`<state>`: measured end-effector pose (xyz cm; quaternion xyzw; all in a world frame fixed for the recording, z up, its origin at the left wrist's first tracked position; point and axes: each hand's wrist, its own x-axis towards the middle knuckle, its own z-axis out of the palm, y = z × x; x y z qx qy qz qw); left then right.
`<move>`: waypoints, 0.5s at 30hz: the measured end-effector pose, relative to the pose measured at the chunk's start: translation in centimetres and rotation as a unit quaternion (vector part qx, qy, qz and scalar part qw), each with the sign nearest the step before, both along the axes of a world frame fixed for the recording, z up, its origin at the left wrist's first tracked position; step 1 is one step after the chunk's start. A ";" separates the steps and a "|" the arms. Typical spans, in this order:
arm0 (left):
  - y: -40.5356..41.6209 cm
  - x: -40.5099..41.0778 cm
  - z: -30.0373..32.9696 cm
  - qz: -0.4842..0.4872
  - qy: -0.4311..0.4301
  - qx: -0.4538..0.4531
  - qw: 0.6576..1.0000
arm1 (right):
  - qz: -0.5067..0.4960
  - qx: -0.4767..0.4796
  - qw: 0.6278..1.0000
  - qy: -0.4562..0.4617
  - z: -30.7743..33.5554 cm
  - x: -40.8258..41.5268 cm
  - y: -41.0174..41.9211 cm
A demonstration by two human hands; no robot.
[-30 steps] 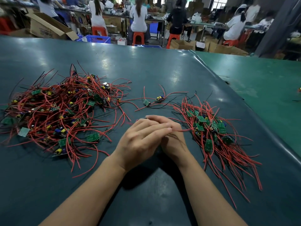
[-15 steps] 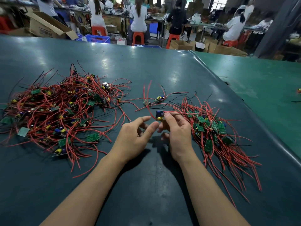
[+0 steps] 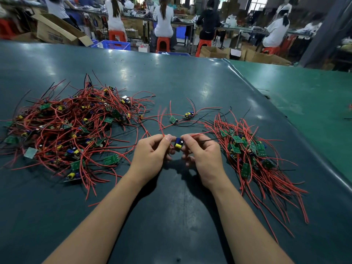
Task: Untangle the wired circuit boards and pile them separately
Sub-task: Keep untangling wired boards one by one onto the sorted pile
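Observation:
A small circuit board [image 3: 178,144] with blue and yellow parts and red and black wires hangs between my hands above the dark table [image 3: 171,216]. My right hand [image 3: 202,155] pinches the board. My left hand [image 3: 152,155] pinches its red wires just to the left of it. A large tangled heap of wired boards [image 3: 72,128] lies on the left. An untangled pile of wired boards [image 3: 251,155], wires trailing toward me, lies on the right. Two loose wired boards [image 3: 181,118] sit behind my hands.
A green table surface [image 3: 314,103] adjoins on the right beyond a raised seam. Beyond the far edge, several people sit on orange stools at workbenches, with cardboard boxes [image 3: 57,33] and a blue crate [image 3: 114,44].
My hands came off the table, where the left lay over the right. The right picked up a board, and the left has now closed on its red wires.

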<state>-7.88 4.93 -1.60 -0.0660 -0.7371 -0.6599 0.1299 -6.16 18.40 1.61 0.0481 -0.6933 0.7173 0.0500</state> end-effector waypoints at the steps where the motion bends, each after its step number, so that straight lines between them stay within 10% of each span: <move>1: 0.1 0.0 0.0 0.017 0.015 -0.002 1.000 | -0.008 -0.007 1.000 -0.002 -0.1 -0.1 0.0; 15: 0.2 0.7 -0.2 -0.021 0.078 -0.050 0.995 | -0.050 -0.085 0.994 -0.048 -0.8 -0.9 0.2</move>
